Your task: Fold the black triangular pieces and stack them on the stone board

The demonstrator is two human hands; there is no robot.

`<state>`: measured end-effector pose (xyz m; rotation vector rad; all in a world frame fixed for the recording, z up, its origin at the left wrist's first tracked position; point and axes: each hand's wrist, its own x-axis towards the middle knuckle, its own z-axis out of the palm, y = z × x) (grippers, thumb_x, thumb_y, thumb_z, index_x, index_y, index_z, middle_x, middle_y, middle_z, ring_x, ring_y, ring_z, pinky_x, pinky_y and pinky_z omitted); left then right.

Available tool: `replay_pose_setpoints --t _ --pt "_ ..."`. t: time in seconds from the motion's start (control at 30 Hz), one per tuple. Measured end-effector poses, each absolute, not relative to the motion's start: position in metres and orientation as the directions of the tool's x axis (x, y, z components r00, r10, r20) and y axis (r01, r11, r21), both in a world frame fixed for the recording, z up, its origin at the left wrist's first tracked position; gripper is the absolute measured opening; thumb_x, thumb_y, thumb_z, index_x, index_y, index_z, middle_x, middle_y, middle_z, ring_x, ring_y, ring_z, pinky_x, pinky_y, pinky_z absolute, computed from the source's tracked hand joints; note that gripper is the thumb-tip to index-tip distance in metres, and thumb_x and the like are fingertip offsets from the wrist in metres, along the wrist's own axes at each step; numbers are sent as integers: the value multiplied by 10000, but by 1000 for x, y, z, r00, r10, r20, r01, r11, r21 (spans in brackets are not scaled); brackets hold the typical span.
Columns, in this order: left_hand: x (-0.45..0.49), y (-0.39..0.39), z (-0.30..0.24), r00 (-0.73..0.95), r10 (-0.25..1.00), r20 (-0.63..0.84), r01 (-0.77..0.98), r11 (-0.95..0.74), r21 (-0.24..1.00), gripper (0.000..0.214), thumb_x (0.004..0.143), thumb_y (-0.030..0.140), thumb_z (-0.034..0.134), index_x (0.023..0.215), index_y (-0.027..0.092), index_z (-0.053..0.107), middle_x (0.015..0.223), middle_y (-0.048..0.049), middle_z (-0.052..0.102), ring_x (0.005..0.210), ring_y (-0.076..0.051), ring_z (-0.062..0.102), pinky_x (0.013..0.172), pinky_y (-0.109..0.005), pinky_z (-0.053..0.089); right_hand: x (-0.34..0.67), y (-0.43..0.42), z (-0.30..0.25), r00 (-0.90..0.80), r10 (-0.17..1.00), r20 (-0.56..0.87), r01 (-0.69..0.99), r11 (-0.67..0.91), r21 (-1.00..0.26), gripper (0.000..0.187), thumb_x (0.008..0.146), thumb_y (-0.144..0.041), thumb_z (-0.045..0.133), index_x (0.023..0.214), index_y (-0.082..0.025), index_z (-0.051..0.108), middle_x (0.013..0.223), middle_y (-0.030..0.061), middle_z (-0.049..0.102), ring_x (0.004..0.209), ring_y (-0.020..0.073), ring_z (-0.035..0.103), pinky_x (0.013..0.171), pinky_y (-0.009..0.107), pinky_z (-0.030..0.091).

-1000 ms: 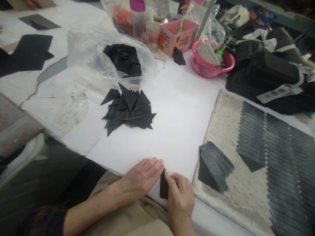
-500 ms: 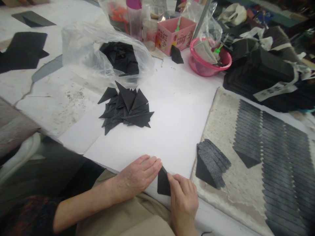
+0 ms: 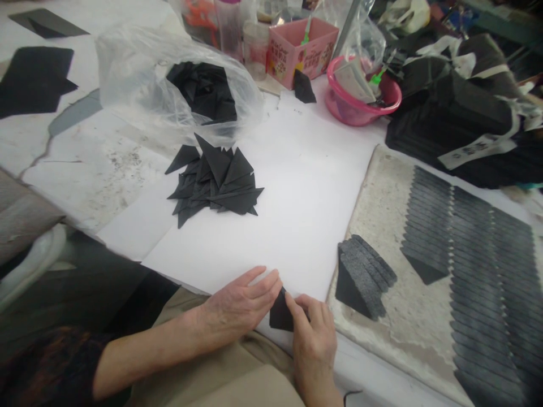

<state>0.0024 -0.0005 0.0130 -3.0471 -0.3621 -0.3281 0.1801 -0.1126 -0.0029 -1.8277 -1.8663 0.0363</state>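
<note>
Close to the table's near edge, a small flat black piece point(image 3: 280, 314) with a pointed top lies between my hands. The fingertips of my left hand point(image 3: 241, 299) are drawn together on its upper corner, and they partly cover it. My right hand point(image 3: 314, 333) pinches its right edge between thumb and fingers. Beyond them, a loose pile of black triangular pieces point(image 3: 214, 183) rests on the white paper point(image 3: 297, 198). To the right, a small fanned stack of grey-edged black pieces point(image 3: 367, 274) sits on a worn pale board point(image 3: 369, 203).
Long overlapping rows of dark pieces point(image 3: 475, 271) cover the board's right side. Behind the pile lies a clear plastic bag point(image 3: 131, 85) of black pieces. A pink box point(image 3: 301, 51), a pink basin point(image 3: 360, 110) and a big dark bundle point(image 3: 458, 113) stand farther back.
The view has shifted slightly. My right thumb and fingers have moved a little up along the black piece's edge, while my left hand stays at its upper corner.
</note>
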Motion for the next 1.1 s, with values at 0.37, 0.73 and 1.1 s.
replay_pose_setpoints --t 0.37,0.73,1.1 --pt "6 -7 17 932 275 238 276 -961 28 327 983 159 453 1292 113 549 1215 -117 601 1186 -279 531 1004 -436 431 193 -128 6 52 947 318 901 93 -424 190 942 -158 540 1067 -221 669 883 32 643 797 150 544 724 298 382" --pt "15 -13 15 939 216 266 201 -976 84 265 979 114 427 1162 69 614 1197 -120 604 1137 -236 551 977 -393 450 185 -136 9 89 952 293 922 33 -386 251 975 -168 461 1109 -222 667 903 47 626 818 158 520 736 311 368" --pt "14 -25 16 926 301 229 294 -954 66 320 986 180 445 1284 122 548 1208 -133 590 1177 -293 528 975 -434 435 191 -147 7 120 951 285 883 29 -469 186 946 -142 519 1061 -194 656 917 51 630 822 154 529 742 298 402"
